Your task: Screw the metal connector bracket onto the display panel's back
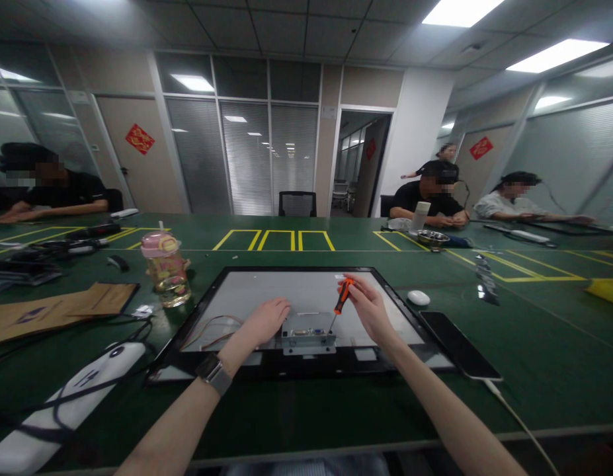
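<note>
A flat monitor panel [385, 291] with a black frame lies back side up on the green table in front of me. A small metal connector box [309, 336] sits at its near edge. My right hand [368, 307] is closed round an orange-handled screwdriver [342, 297], whose tip points down at the right side of the box. My left hand [266, 318] rests on the panel just left of the box, fingers curled, touching it. Thin coloured wires [211, 327] run across the panel's left part.
A pink-lidded bottle [164, 268] stands to the left, with brown cardboard [53, 307] and a white device [68, 396] with black cables nearer me. A phone [457, 344] and a white mouse [418, 297] lie to the right. Other people sit at the table's far left and far right.
</note>
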Demonstrator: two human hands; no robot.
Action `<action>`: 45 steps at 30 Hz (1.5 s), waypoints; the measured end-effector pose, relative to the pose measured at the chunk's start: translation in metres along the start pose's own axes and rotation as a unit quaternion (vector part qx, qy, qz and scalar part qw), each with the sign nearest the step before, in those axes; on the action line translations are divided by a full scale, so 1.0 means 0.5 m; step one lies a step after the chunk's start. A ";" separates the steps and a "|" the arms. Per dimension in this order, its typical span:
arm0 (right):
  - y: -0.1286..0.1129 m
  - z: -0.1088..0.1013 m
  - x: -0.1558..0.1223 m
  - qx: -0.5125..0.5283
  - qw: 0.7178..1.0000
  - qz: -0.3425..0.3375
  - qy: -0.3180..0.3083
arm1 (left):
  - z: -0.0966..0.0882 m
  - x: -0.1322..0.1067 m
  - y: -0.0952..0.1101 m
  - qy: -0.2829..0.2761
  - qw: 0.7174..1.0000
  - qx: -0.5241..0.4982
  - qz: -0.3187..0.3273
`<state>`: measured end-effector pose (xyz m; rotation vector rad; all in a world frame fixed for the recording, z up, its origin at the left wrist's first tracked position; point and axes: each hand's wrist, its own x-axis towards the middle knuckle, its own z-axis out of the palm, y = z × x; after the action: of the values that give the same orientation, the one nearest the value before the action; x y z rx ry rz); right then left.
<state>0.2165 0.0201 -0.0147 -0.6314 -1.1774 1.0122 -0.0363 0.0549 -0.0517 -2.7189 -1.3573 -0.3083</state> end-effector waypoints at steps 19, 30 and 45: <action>-0.006 0.008 -0.002 0.033 0.999 0.011 -0.023 | 0.004 0.001 -0.002 0.015 1.000 0.006 0.018; 0.003 0.000 0.000 -0.035 0.999 -0.006 0.020 | 0.010 0.001 -0.007 0.019 1.000 0.005 0.021; -0.011 0.004 0.002 0.086 0.995 0.050 -0.024 | 0.002 0.002 -0.001 0.009 1.000 0.002 0.013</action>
<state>0.2162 0.0183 -0.0090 -0.5361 -1.0958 1.2047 -0.0361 0.0562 -0.0527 -2.7216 -1.3153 -0.3279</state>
